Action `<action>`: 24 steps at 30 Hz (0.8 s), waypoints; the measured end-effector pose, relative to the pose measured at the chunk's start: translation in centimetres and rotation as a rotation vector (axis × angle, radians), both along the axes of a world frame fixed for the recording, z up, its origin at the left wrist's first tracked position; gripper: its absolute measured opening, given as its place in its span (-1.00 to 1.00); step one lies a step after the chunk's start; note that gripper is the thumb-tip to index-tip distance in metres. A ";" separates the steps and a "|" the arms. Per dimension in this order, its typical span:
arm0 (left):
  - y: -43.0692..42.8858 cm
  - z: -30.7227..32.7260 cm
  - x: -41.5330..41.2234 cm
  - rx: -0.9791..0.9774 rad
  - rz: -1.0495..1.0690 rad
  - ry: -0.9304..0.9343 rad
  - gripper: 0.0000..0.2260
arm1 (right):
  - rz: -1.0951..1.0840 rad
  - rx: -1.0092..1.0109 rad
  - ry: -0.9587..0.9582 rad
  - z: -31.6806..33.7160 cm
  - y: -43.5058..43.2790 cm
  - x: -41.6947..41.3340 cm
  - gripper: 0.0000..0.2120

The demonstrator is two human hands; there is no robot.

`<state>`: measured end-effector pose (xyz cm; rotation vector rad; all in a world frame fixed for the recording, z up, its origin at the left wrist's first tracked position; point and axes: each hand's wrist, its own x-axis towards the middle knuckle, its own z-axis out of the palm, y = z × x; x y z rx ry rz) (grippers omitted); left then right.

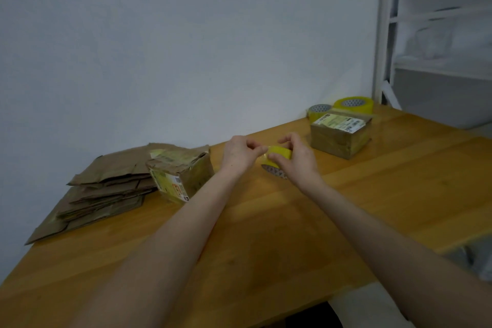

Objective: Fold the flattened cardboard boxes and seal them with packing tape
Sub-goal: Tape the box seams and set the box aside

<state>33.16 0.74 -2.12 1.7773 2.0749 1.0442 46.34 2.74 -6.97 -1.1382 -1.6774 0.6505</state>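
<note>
Freeing the tape end.
My right hand (295, 161) grips the yellow tape roll (279, 152) steady while my left hand (239, 154) pinches its end, apparently to peel a strip.

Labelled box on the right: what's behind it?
A larger yellow tape roll and a smaller roll lie behind the labelled box. It covers their lower parts, so whether they touch it cannot be seen.

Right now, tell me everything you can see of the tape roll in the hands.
The tape roll is yellow, with a grey patterned core showing at its underside. It is tilted, over the wooden table. The right hand grips it; the left hand pinches at its left edge, perhaps the tape end.
</note>
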 end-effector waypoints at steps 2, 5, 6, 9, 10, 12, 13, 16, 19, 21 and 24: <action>0.3 -0.2 0.6 0.000 0.026 0.091 -0.83 | -0.007 -0.039 -0.026 0.0 0.4 0.2 -0.62; 0.7 -0.3 1.2 0.028 0.088 0.188 -0.82 | -0.057 -0.045 -0.167 -0.1 1.1 0.4 -0.68; 0.7 -0.1 1.1 0.067 0.111 0.216 -0.82 | -0.098 -0.069 -0.224 -0.2 1.2 0.6 -0.69; 0.4 0.8 -0.3 0.172 0.122 0.306 -0.78 | -0.186 -0.150 -0.376 -1.3 1.4 1.8 -0.70; 0.2 1.2 -1.0 0.175 0.118 0.343 -0.77 | -0.189 -0.168 -0.439 -1.7 1.3 1.9 -0.70; -0.2 1.5 -3.1 0.163 0.128 0.398 -0.77 | -0.179 -0.184 -0.572 -2.4 0.9 1.4 -0.69; -0.5 1.5 -4.6 0.163 0.146 0.410 -0.77 | -0.174 -0.183 -0.638 -2.6 0.7 0.9 -0.69; -1.3 1.5 -9.9 0.189 0.252 0.391 -0.75 | -0.169 -0.143 -0.777 -1.4 0.3 -1.3 -0.67; -1.9 1.5 -15.6 0.149 0.355 0.334 -0.70 | -0.020 -0.064 -0.576 1.3 -0.7 -5.5 -0.61; -1.8 1.4 -18.0 0.051 0.344 0.274 -0.62 | 0.128 -0.028 -0.420 3.1 -2.5 -10.0 -0.56; -1.2 1.1 -19.6 -0.138 0.271 0.130 -0.49 | 0.282 -0.074 -0.411 3.9 -5.4 -16.7 -0.41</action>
